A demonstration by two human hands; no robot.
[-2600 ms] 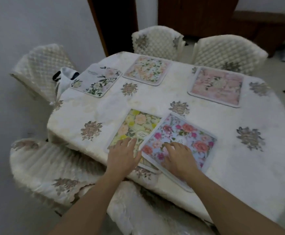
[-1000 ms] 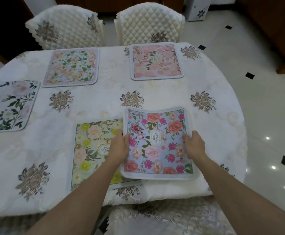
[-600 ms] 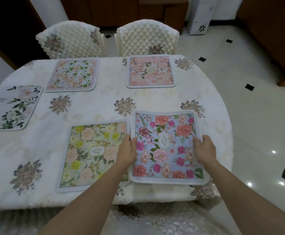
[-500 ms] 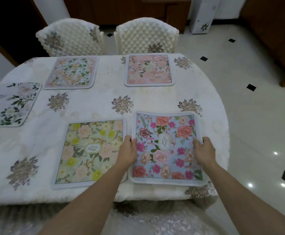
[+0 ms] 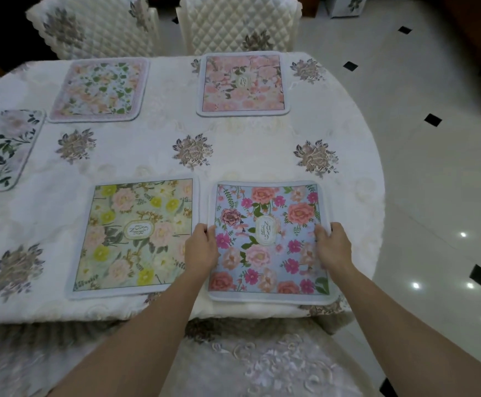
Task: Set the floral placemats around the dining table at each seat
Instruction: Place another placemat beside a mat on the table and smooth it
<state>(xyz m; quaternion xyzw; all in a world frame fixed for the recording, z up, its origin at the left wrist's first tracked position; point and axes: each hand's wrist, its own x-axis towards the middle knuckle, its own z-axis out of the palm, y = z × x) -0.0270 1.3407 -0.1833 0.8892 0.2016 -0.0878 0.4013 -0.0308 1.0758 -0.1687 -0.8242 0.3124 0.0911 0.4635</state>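
1. White embroidered cloth covers the table (image 5: 233,156); no containers are seen on it.
2. Laid flat, from the left: a white-and-green placemat (image 5: 3,147), a pale green-leaf placemat (image 5: 99,88), a yellow placemat (image 5: 136,236), a pink placemat (image 5: 243,84).
3. A blue placemat (image 5: 267,239) at the near edge is clamped at its sides by the left hand (image 5: 200,249) and right hand (image 5: 333,246).
4. Only its release appears to remain.

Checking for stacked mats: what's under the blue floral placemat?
Only the white tablecloth shows around the blue floral placemat, held at its sides by the left hand and right hand. Anything directly beneath is covered.
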